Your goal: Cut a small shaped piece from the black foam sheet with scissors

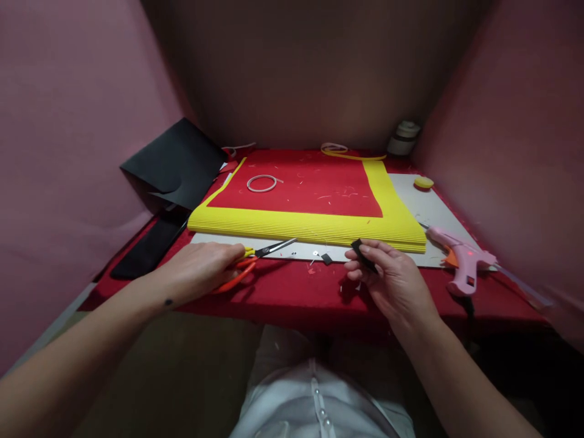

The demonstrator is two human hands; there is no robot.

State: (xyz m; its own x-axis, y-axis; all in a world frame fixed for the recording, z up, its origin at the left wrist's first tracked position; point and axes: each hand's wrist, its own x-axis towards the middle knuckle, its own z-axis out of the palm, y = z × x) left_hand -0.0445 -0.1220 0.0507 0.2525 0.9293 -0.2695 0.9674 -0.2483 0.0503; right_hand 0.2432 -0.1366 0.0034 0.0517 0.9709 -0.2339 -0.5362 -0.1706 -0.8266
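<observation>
My left hand [201, 267] rests on the red table cover and grips the orange handles of a pair of scissors [255, 258], whose dark blades point right along the front edge of a white board [438, 210]. My right hand [392, 277] is raised slightly above the table and pinches a small black piece of paper [364, 254] between thumb and fingers. A tiny black scrap [326, 258] and some small offcuts lie on the board between the two hands.
A yellow corrugated sheet [310, 228] with a red sheet [310, 185] on it lies behind the hands, a white ring [261, 183] on top. Black paper [177, 161] leans at the left. A pink glue gun [460, 261] lies at the right, a yellow disc [423, 182] beyond it.
</observation>
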